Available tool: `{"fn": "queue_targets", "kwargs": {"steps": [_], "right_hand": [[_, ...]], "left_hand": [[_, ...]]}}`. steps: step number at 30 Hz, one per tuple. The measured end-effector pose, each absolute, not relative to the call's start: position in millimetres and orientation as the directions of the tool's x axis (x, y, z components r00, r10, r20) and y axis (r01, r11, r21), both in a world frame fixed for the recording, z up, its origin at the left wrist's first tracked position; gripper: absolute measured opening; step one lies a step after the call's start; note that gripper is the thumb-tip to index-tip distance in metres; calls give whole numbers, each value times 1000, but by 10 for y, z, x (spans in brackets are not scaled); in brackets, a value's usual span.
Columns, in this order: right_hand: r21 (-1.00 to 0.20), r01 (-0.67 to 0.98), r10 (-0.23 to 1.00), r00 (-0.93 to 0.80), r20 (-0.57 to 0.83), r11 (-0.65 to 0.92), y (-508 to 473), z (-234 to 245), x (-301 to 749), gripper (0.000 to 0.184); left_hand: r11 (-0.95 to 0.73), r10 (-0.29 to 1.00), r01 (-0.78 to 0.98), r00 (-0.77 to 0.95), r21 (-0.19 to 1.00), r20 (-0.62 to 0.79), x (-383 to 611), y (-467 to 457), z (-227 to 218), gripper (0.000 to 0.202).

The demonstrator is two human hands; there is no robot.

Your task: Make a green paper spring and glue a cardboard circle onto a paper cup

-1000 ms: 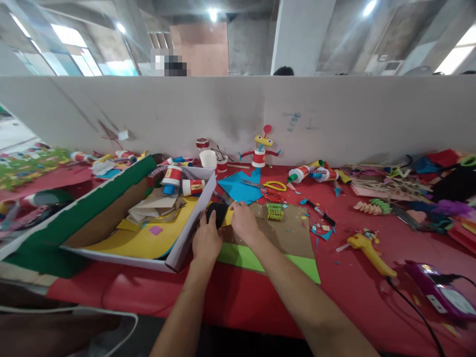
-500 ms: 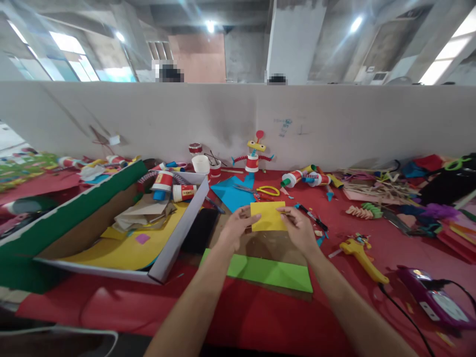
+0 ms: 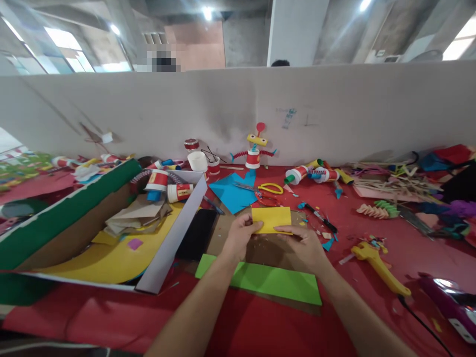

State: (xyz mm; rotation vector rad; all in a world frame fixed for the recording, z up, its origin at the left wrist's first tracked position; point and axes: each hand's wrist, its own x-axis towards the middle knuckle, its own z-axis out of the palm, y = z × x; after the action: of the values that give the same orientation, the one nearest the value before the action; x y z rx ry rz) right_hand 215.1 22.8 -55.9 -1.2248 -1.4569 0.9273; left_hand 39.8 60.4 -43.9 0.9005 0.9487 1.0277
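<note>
Between my two hands is a small rectangle of yellow paper, raised a little above a brown board. My left hand pinches its lower left side, thumb in front. At the lower right edge, my right hand grips the sheet with thumb and fingers. A long green paper strip lies on the near side of the board, under my forearms. Beyond the yellow paper are a blue paper piece, yellow-handled scissors and a red-handled tool.
An open cardboard box with paper and cup figures stands on the left. A cup robot figure stands against the white partition. To the right lie a black pen-like cutter, a yellow glue gun and its cord.
My right hand has slid from the paper's upper right side down to its lower right edge. The view has shifted slightly.
</note>
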Motion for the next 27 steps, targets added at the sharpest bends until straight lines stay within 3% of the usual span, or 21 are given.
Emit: {"fn": "queue_targets", "kwargs": {"steps": [9,12,15,23,27], "right_hand": [[-961,251,985,87,146,121,176,-471,2114,24],[-980,163,980,145,135,111,190,-492,2107,24],[-994,47,978,182,107,100,213,-522,2121,22],[-967,-241,991,128,49,79,244,-585,2144,13],[-965,-252,994,97,53,76,242,-581,2121,14]], "left_hand": [[303,933,-272,279,913,-227,429,564,-395,27],[266,949,-361,263,894,-177,431,534,-331,41],[190,935,-408,352,893,-38,429,513,-288,58],[25,938,-210,344,977,50,446,576,-388,40],[-21,950,-129,307,991,60,456,564,-360,24]]}}
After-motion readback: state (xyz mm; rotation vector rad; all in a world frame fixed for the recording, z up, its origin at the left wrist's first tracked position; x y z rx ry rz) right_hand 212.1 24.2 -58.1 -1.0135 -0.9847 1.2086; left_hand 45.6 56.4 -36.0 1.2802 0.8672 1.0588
